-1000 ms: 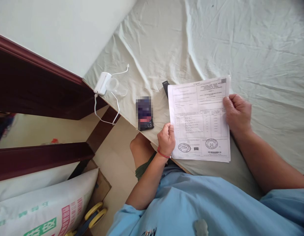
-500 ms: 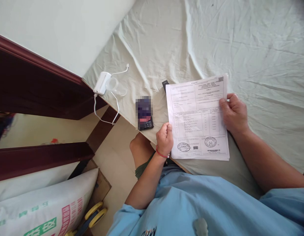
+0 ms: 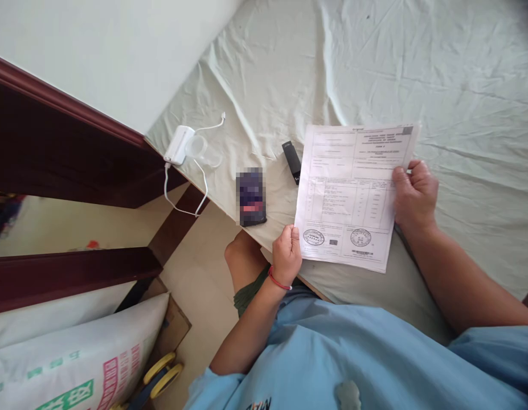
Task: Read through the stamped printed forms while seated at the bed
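A stack of printed papers [image 3: 344, 193], with a table of text and two round stamps on the top sheet, is held over the cloth-covered surface. My left hand [image 3: 286, 255] pinches its lower left edge, the thumb on top. My right hand [image 3: 415, 193] grips the right edge with the thumb over the front and the fingers curled behind. The stack is tilted a little clockwise. Just left of it lies a black oblong object [image 3: 291, 162], whose lower end reaches close to the paper's edge.
A dark phone [image 3: 252, 197], partly blurred out, lies near the edge of the pale cloth [image 3: 272, 62]. Further left are a white charger [image 3: 179, 144] with a cable and a clear round lid [image 3: 196, 146]. Printed sacks [image 3: 76, 359] stand at the lower left.
The papers have shifted right and slightly up and turned clockwise, uncovering more of the black object. My right hand has moved a little right; my left hand has gone slightly down.
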A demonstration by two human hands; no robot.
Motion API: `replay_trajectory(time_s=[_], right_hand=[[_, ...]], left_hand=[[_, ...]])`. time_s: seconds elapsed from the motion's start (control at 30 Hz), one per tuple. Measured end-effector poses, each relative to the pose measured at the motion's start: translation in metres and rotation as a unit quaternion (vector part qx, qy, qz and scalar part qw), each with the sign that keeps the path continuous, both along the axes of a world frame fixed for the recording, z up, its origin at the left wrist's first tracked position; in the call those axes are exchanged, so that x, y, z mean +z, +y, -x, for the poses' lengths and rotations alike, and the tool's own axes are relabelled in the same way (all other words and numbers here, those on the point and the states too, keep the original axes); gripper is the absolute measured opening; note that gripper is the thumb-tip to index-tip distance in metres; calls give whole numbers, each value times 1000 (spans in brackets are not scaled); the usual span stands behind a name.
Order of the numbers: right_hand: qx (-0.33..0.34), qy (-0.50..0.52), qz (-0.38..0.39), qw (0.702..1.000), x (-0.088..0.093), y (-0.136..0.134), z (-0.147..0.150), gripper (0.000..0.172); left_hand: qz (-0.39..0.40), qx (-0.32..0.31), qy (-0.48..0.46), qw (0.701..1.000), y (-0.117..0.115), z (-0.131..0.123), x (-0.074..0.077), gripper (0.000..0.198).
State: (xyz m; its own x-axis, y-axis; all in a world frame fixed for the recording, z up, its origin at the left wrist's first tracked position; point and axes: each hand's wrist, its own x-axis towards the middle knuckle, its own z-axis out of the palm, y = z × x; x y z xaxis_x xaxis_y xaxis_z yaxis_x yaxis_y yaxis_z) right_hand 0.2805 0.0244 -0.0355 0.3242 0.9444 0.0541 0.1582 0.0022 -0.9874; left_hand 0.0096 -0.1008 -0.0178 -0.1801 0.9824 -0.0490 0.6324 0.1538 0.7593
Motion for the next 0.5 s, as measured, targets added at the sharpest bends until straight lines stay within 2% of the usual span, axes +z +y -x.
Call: replay_trajectory(time_s=[0.1, 0.27, 0.5], right_hand=[[-5, 55, -21, 998, 6, 0, 4, 15], [26, 99, 0, 995, 12, -1, 7, 21], [66, 86, 23, 994, 12, -6, 8, 37]], left_hand=[[7, -8, -64, 998, -2, 2, 3, 42], [29, -25, -115, 993, -5, 9, 8, 44], [-5, -10, -110, 994, 12, 9, 10, 48]])
